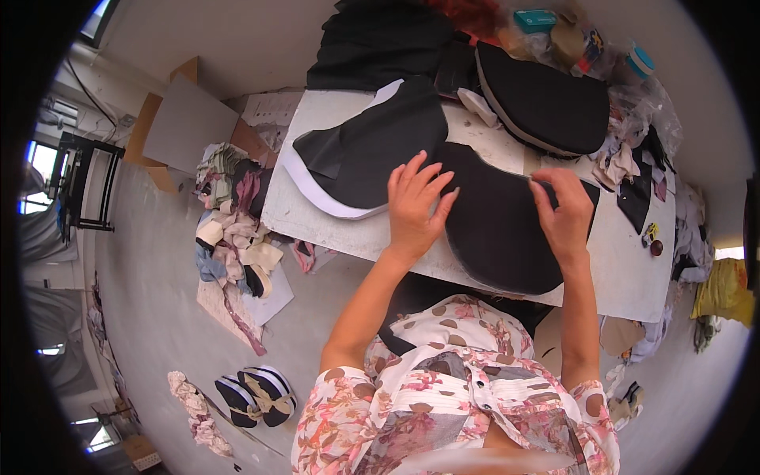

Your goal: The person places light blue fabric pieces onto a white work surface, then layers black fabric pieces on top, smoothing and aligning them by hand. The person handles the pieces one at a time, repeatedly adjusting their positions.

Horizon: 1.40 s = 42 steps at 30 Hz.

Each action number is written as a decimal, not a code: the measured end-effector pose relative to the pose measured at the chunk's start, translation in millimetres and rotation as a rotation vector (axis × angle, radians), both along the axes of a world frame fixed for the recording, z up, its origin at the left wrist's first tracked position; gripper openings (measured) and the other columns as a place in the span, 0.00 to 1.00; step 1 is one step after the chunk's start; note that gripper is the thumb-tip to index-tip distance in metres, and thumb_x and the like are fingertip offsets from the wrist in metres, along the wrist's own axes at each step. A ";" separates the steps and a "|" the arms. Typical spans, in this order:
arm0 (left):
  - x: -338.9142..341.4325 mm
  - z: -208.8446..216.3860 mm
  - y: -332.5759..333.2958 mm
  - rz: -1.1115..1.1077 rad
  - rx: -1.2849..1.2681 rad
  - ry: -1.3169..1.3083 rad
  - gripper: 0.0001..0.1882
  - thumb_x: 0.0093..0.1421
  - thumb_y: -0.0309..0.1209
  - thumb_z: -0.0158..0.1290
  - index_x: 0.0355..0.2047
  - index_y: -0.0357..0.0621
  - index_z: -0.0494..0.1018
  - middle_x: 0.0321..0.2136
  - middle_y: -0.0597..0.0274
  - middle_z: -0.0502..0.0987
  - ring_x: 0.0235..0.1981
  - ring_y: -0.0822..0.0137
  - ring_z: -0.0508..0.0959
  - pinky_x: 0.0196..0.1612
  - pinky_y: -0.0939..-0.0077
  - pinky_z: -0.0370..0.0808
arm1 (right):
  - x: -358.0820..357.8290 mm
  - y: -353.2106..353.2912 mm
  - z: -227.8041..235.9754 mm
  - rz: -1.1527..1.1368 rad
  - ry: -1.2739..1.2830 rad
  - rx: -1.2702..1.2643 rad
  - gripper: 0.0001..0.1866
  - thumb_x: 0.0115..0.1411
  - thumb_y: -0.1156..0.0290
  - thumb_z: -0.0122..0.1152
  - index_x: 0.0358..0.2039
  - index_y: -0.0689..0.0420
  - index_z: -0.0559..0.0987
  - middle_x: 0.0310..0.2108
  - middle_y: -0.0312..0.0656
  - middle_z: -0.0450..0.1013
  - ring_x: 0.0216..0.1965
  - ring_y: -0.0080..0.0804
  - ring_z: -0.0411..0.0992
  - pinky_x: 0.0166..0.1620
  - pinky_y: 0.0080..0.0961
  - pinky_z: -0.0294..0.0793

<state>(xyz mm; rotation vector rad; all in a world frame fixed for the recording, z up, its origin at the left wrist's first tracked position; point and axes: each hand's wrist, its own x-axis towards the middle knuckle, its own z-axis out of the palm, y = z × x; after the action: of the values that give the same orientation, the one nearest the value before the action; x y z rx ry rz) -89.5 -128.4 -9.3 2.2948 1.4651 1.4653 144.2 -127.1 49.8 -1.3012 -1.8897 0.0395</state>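
A curved black fabric piece (499, 229) lies flat at the near edge of the white work table. Over its left end my left hand (419, 206) is open, the fingers spread and the fingertips close to the fabric. On the other side my right hand (566, 210) is closed, with thumb and fingertips pinched at the piece's upper edge; anything small between them is hidden. To the left of my left hand, a black cover (380, 150) lies over a white curved pad (313, 190), whose rim shows along the left and bottom.
A thick black cushion-like shape (546, 99) and folded black cloth (380, 43) lie at the back of the table (633, 261). Clear plastic bags (661, 119) crowd the back right. Fabric scraps (237, 229) heap beside the table at left, near a cardboard box (186, 131); tied black-and-white bundles (257, 396) sit on the floor.
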 end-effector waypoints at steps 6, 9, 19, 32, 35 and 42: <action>-116.4 14.5 9.9 0.419 -0.038 0.329 0.24 0.46 0.16 0.52 0.45 0.46 0.76 0.45 0.58 0.75 0.56 0.55 0.68 0.56 0.57 0.61 | -90.0 15.4 14.6 0.380 0.082 -0.053 0.06 0.50 0.76 0.66 0.29 0.56 0.78 0.27 0.38 0.74 0.28 0.35 0.73 0.30 0.28 0.72; -159.0 3.1 28.0 0.418 -0.065 0.538 0.22 0.47 0.18 0.54 0.45 0.45 0.76 0.45 0.57 0.76 0.56 0.56 0.69 0.57 0.59 0.61 | -107.7 15.9 18.8 0.430 0.074 -0.065 0.05 0.51 0.75 0.66 0.29 0.56 0.78 0.27 0.37 0.74 0.27 0.34 0.73 0.29 0.28 0.72; -164.7 20.2 49.0 0.432 -0.256 -0.391 0.11 0.56 0.34 0.62 0.31 0.37 0.80 0.22 0.63 0.81 0.24 0.80 0.74 0.31 0.83 0.70 | -121.5 34.0 19.1 0.497 0.078 -0.188 0.08 0.51 0.74 0.66 0.33 0.56 0.78 0.31 0.39 0.76 0.33 0.34 0.75 0.34 0.28 0.74; -138.3 76.0 -0.4 0.209 0.109 -0.004 0.15 0.47 0.11 0.54 0.33 0.40 0.77 0.33 0.60 0.82 0.35 0.64 0.81 0.42 0.75 0.76 | -134.1 137.6 28.6 0.630 -0.529 0.024 0.11 0.46 0.77 0.63 0.32 0.52 0.81 0.31 0.39 0.77 0.46 0.37 0.72 0.64 0.57 0.52; -145.9 71.6 -4.4 0.232 0.037 -0.139 0.15 0.49 0.13 0.56 0.37 0.39 0.77 0.32 0.59 0.81 0.35 0.67 0.82 0.42 0.80 0.75 | -78.1 140.3 33.1 0.454 -0.510 0.025 0.09 0.45 0.73 0.67 0.30 0.53 0.81 0.29 0.38 0.77 0.44 0.36 0.73 0.64 0.58 0.52; -151.6 68.0 -3.2 0.098 -0.151 -0.740 0.08 0.62 0.28 0.57 0.36 0.34 0.76 0.30 0.59 0.81 0.31 0.76 0.79 0.38 0.86 0.73 | -19.8 98.7 41.0 0.589 0.471 -0.488 0.05 0.56 0.74 0.61 0.32 0.60 0.78 0.29 0.31 0.74 0.34 0.17 0.69 0.42 0.17 0.68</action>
<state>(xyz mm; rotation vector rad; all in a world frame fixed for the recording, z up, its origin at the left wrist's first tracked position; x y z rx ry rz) -241.1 -131.6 58.6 1.3594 1.3815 1.8579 124.4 -28.5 90.8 -0.8680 -1.8246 1.0705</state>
